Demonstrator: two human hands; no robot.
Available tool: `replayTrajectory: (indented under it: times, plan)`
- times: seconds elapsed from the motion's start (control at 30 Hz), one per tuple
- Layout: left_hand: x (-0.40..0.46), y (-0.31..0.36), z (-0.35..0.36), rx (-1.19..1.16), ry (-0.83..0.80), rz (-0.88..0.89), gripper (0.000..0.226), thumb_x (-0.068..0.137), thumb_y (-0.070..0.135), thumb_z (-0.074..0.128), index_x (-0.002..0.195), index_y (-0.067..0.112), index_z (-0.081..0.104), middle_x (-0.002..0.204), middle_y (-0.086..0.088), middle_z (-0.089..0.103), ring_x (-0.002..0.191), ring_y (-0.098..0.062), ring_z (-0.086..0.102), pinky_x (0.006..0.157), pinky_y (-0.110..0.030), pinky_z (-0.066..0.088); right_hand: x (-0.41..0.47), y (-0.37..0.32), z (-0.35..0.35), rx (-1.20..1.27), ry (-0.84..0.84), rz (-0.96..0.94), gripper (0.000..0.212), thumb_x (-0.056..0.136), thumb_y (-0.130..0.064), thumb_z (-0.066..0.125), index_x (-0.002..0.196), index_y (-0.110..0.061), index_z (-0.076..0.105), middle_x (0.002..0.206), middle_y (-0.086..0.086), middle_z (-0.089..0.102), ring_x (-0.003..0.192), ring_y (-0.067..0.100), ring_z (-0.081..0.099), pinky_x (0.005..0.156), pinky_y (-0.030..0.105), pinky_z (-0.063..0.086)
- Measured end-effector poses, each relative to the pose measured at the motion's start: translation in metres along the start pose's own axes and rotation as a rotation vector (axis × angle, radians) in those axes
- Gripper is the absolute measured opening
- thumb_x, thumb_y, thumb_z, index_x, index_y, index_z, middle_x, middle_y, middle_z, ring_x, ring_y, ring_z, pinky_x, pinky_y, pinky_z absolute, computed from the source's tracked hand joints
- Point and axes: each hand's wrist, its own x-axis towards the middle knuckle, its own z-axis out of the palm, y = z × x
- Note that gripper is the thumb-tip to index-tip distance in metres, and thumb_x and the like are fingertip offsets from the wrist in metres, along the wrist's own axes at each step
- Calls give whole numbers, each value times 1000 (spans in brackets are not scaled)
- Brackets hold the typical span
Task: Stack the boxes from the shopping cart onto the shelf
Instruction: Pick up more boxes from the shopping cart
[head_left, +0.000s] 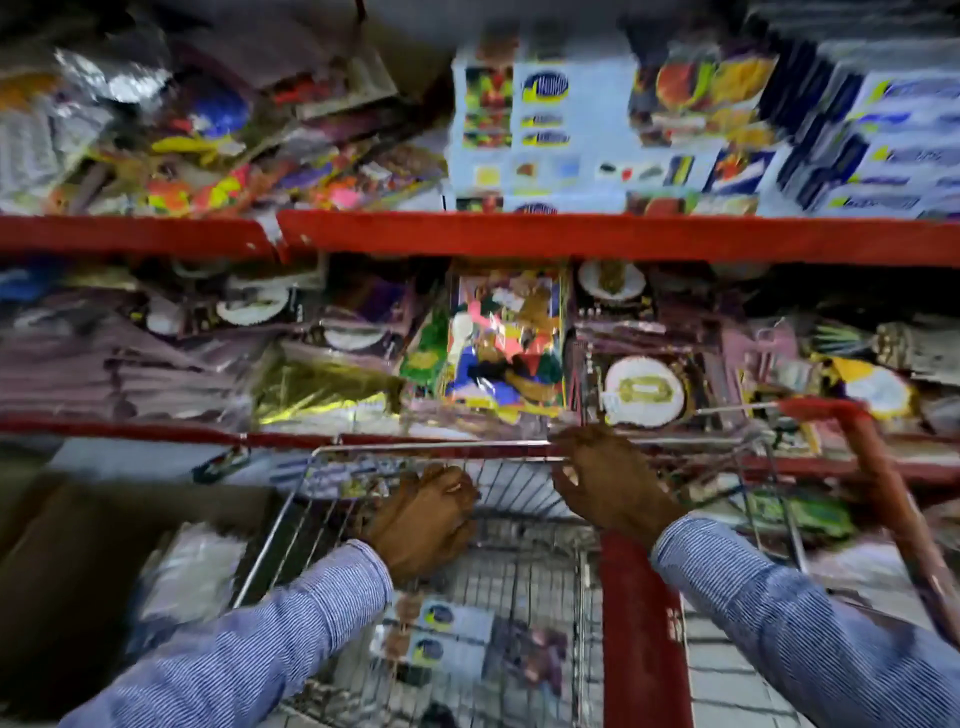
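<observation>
A wire shopping cart (415, 449) with a red handle (878, 467) stands against the red shelving. White and blue boxes (447, 631) lie low in the cart. More of the same boxes (566, 130) are stacked on the upper shelf, centre right. My left hand (421, 519) hangs over the cart basket with its fingers curled and nothing visible in it. My right hand (608, 478) is at the cart's far top rail with fingers spread and nothing in them. The frame is blurred by motion.
Red shelf edges (571, 236) cross the view at two heights. The upper left shelf holds loose colourful packets (208, 145). The middle shelf is packed with plastic-wrapped party goods (504, 343). A brown cardboard carton (78, 571) sits at the left of the cart.
</observation>
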Motion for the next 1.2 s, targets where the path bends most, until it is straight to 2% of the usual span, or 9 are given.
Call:
replayTrajectory:
  times: [0.07,0.17,0.3,0.47,0.57,0.7,0.97,1.1,1.2]
  plan:
    - [-19,-2,43,-7,-77,17,26,85,36,55,103,22,68,115,0,66,102,-25,63,80,-37,55,-5,-3,45,66,-95,13,49,83,-40,43,124,-17,57,124,11,64,115,34,58,91,45,53]
    - [-43,-1,82,-98,-240,-27,30,92,35,52,114,20,65,120,-4,65,109,-29,60,84,-44,54,-12,-8,85,71,-237,33,39,88,-33,51,121,-13,57,121,12,64,115,34,57,91,43,53]
    - [-63,-9,156,-147,-443,-15,30,91,29,55,117,16,63,121,-9,63,110,-34,58,84,-49,53,-14,-7,162,113,-423,44,47,90,-35,45,131,-11,52,129,13,61,122,33,53,100,42,47]
    - [-64,-27,228,-13,-619,141,10,90,17,54,96,12,59,114,-13,61,87,-36,59,70,-47,53,-14,-7,249,122,-577,36,48,90,-32,52,133,-11,48,130,15,58,121,35,51,96,46,49]
    - [-60,-26,251,100,-734,236,5,86,12,56,85,10,51,98,-17,58,88,-35,56,65,-47,54,-15,-11,288,137,-600,41,52,90,-33,55,136,-11,45,133,14,57,123,33,50,97,44,49]
    - [-58,-19,268,123,-742,214,20,89,15,59,105,4,58,104,-17,63,93,-36,63,67,-42,53,-18,-21,322,205,-590,21,51,85,-32,60,131,-12,50,131,13,58,122,32,51,97,43,46]
    - [-51,-10,280,192,-713,261,21,91,8,54,110,0,57,112,-19,61,94,-36,64,60,-38,41,-16,-25,345,225,-570,-20,53,76,-31,71,121,-9,55,122,14,61,114,34,56,94,45,50]
    - [-50,-9,279,210,-733,286,20,79,12,70,96,3,66,95,-16,69,72,-31,69,50,-31,37,-11,-25,345,203,-578,-32,50,73,-24,72,119,-8,58,119,17,63,110,36,60,93,45,51]
    - [-47,-12,279,172,-640,306,34,43,16,89,68,7,68,64,-10,66,45,-26,63,38,-23,40,-7,-21,334,170,-565,-46,48,73,-26,72,116,-6,58,117,18,62,108,37,59,91,40,50]
